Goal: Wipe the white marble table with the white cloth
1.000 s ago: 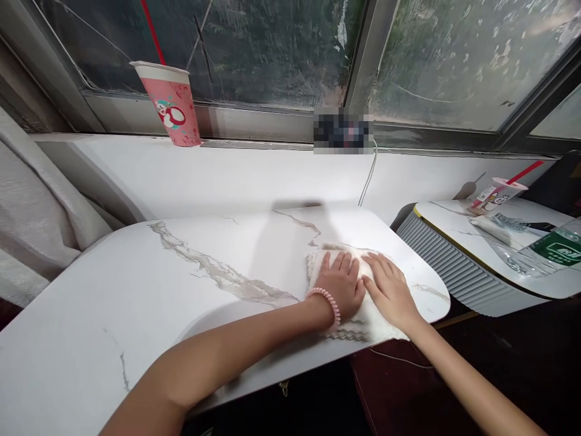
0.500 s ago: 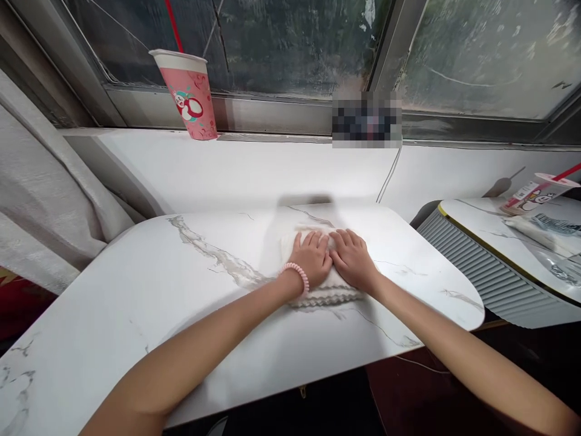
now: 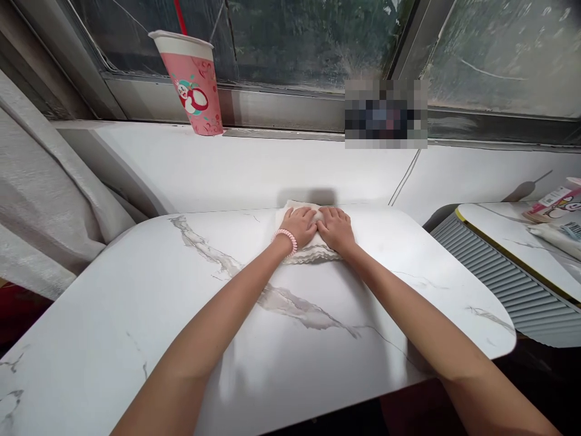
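A folded white cloth [image 3: 313, 253] with wavy edges lies on the white marble-patterned table [image 3: 218, 339], close to the wall. My left hand [image 3: 299, 225] rests flat on its left part, fingers stretched forward, a pink coiled band [image 3: 288, 237] round the wrist. Beside it, my right hand [image 3: 336, 229] presses on the right part with the fingers extended. The two hands touch or nearly touch at the thumbs. Both cover much of the cloth's top; its front folds and far left corner show.
A pink paper cup [image 3: 195, 91] with a red straw stands on the window ledge. Right of it is a blurred-out object [image 3: 385, 115] with a cord hanging down. A grey curtain [image 3: 40, 200] borders the left. A ribbed side cabinet [image 3: 508, 278] at right carries another cup [image 3: 556, 203] and a packet.
Both hands and the cloth have slid away from me, up to the table's back edge by the wall. The camera view has shifted slightly.
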